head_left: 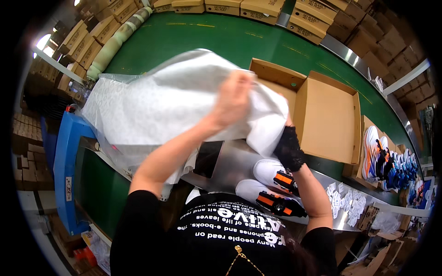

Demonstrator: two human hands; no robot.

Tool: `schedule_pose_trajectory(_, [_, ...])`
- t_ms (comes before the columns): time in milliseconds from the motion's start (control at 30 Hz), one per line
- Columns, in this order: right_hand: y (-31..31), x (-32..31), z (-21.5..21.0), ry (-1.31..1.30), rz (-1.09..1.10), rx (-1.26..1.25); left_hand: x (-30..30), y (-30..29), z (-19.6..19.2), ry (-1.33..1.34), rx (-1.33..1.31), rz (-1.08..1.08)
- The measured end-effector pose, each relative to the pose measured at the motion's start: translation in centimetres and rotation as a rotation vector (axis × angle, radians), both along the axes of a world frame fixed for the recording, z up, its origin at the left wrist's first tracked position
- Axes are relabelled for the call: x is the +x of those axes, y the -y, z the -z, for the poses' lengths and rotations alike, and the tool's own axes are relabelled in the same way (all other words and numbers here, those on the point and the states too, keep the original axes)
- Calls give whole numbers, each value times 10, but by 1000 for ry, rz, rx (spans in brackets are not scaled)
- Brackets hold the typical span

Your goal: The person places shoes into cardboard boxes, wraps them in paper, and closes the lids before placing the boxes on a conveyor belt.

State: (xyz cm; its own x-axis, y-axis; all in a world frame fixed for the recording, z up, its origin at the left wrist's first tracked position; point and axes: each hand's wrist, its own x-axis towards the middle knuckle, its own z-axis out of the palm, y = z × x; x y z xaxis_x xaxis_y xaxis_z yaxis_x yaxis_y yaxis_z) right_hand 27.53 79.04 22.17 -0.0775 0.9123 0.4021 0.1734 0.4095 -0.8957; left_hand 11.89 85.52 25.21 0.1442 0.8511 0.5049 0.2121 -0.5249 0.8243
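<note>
A white tissue paper sheet (pixel 184 87) billows up in front of me, lifted off the pile of white sheets (pixel 115 108) at the left. My left hand (pixel 234 99), blurred by motion, is closed on the sheet near its upper right part. Behind the sheet's right edge, my right hand (pixel 289 120) is mostly covered by the paper, and its fingers are hidden. A black lace cuff (pixel 289 149) covers that wrist. Close to my body lie two white sneakers (pixel 267 171) with black and orange parts. An open brown shoebox (pixel 328 120) stands just beyond my right hand.
A green conveyor belt (pixel 239 39) runs behind the shoebox, with closed shoeboxes (pixel 262 8) along its far side. At the right stand several colourful sneakers (pixel 391 161) and a heap of white tags (pixel 346 202). A blue machine frame (pixel 69 170) rises at the left.
</note>
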Motion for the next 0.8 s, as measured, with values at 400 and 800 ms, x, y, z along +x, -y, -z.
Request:
schedule_pose_trajectory(400, [48,353,70,-914,1009,-92,23,-22,96,-1075,143,32])
schedule_pose_trajectory(800, [196,248,92,-373,1043,-137,-60,-85,140,321,-837,-18])
